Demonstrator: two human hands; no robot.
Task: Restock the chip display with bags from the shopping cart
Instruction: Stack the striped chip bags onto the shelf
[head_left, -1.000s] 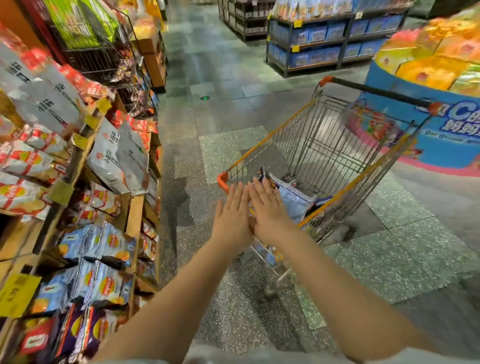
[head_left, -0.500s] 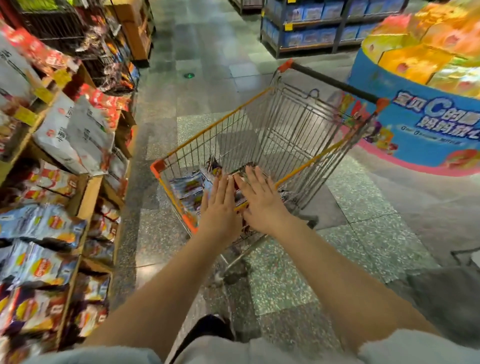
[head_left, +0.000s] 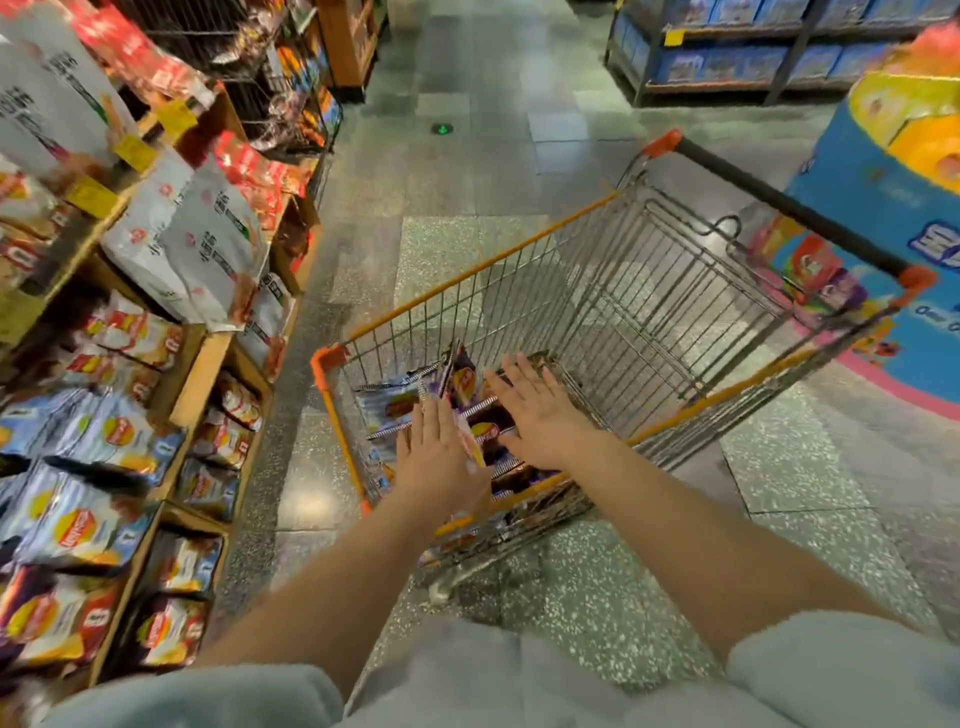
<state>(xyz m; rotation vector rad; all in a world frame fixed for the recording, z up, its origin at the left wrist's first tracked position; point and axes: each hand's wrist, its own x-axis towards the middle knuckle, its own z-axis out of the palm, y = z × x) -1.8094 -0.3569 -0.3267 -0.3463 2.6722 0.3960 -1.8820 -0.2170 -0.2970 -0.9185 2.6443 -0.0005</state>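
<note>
Chip bags (head_left: 400, 410) in cart: hands have spread apart over them.

My 2 arms are bare from the wrists up to short sleeves. The left sleeve (head_left: 218, 691) and the right sleeve (head_left: 841, 670) are pale grey-blue, in a soft, slightly fuzzy cloth with thick rounded hems. The same pale cloth covers my front (head_left: 498, 675) between them. My left hand (head_left: 441, 457) and right hand (head_left: 540, 415) wear no rings, watch or gloves.
</note>
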